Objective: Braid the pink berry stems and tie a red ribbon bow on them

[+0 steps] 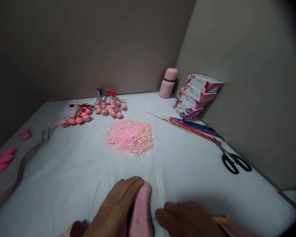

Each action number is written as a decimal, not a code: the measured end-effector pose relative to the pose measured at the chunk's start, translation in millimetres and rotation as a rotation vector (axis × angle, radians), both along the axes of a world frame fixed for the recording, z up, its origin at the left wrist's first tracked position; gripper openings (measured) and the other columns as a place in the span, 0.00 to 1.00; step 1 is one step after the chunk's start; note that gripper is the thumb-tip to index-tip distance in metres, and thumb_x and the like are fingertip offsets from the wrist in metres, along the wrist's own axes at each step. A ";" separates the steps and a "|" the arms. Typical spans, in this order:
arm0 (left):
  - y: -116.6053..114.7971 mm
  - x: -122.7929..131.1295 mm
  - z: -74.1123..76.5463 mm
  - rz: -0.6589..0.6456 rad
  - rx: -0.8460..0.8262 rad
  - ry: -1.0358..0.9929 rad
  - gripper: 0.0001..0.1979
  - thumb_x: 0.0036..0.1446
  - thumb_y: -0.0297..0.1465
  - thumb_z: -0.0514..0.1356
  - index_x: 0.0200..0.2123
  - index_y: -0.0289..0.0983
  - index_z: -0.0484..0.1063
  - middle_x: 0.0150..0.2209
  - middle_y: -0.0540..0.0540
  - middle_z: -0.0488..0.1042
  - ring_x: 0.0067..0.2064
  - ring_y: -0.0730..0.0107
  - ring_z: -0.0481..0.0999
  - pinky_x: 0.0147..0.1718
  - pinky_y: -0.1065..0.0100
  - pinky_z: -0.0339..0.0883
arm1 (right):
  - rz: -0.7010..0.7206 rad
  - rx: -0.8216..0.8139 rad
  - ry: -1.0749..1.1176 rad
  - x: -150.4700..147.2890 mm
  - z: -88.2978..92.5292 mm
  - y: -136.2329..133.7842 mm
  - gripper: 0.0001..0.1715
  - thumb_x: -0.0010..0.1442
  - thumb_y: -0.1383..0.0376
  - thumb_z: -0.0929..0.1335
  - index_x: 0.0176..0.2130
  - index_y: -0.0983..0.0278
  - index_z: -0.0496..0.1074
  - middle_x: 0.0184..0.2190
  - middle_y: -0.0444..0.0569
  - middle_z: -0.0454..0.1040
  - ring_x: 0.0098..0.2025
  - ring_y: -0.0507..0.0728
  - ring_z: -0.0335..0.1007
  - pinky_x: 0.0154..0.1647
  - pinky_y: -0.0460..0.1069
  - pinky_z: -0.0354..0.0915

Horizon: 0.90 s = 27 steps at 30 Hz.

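A long pink bar (141,210) lies near the front edge of the view, with faint lines across its surface. My left hand (117,207) lies along its left side, fingers together and curled over its far end, holding it. To the right of the bar, my right hand (187,219) is closed, with its fingers curled; an orange piece (220,219) sticks out at its right side, mostly hidden. Beyond both hands, a heap of small pink shavings (130,136) is spread on the white tabletop (88,164).
Bunches of pink balls (111,107) and a pink bottle (167,84) stand at the back. Stacked boxes (197,95), red and blue sticks (194,128) and black-handled scissors (233,161) are on the right. Dry stems (22,164) and bright pink ovals (1,163) are at left.
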<state>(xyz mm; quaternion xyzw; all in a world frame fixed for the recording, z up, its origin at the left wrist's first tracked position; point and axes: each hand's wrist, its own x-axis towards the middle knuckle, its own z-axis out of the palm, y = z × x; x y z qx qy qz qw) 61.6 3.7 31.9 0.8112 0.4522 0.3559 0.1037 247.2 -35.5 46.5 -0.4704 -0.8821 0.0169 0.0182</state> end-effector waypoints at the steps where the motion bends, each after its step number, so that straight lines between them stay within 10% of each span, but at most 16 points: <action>1: 0.2 -0.5 0.0 -0.015 -0.006 -0.004 0.32 0.48 0.30 0.56 0.56 0.53 0.52 0.42 0.51 0.77 0.40 0.55 0.77 0.35 0.57 0.74 | -0.014 0.005 0.003 0.7 -0.3 -0.7 0.17 0.47 0.58 0.70 0.27 0.58 0.56 0.18 0.34 0.67 0.15 0.52 0.61 0.17 0.51 0.33; 27: -5.9 -1.5 -4.6 -0.016 -0.126 0.075 0.29 0.47 0.33 0.60 0.54 0.47 0.58 0.48 0.46 0.72 0.45 0.51 0.73 0.42 0.51 0.71 | -0.132 0.022 0.010 0.7 -0.8 -10.8 0.11 0.48 0.68 0.66 0.27 0.59 0.56 0.19 0.37 0.67 0.15 0.53 0.61 0.19 0.51 0.31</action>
